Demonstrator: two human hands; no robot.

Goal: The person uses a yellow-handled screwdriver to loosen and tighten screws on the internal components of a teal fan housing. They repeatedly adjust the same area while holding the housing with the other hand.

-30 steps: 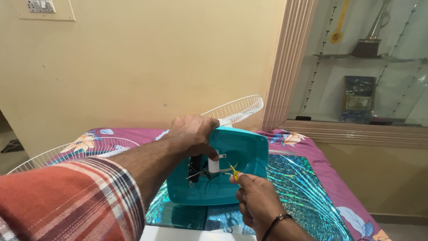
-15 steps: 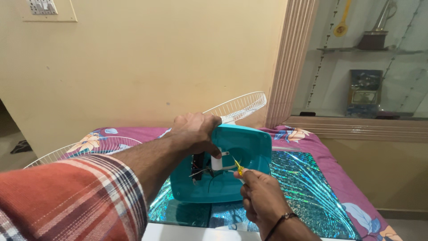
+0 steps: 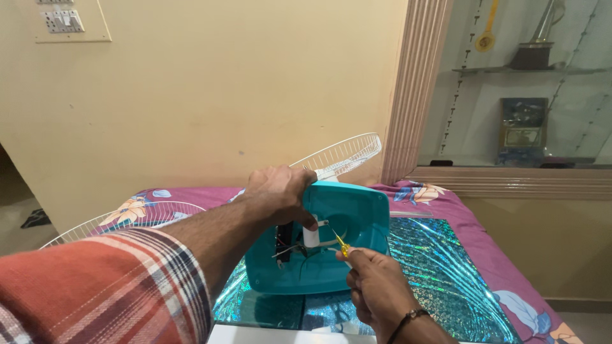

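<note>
Bed (image 3: pixel 446 210) under a magenta floral cover, overlaid across its middle with a shimmering teal sheet (image 3: pixel 440 274); both running from the wall side toward the near edge.

Two white wire fan guards: one (image 3: pixel 341 156) tilted up behind the housing at the far edge of the bed, against the cream wall; the other (image 3: pixel 121 220) lying low toward the bed's left edge, partly hidden by the plaid sleeve (image 3: pixel 95 286).

Teal plastic fan housing (image 3: pixel 347 242) at the middle of the bed, standing on edge on the shimmering sheet, open side turned toward the camera. Inside: a white cylindrical capacitor (image 3: pixel 311 237), dark parts and thin wires to the left of it.

Left hand (image 3: pixel 277 191) over the housing's upper left corner, fingers (image 3: pixel 299 216) clenched around the rim, thumb hooked down into the opening just beside the capacitor.

Right hand (image 3: pixel 376 286) low at the housing's near right edge, dark band at the wrist, fingers closed on a small yellow-handled screwdriver (image 3: pixel 342 244). Tip angled up and left into the housing, close to the capacitor; contact with it not possible to tell.

Off the bed to the right, a glass-fronted cabinet (image 3: pixel 529 95) with a trophy and a medal on its shelf. High at the upper left of the wall, a switch plate (image 3: pixel 64 20).
</note>
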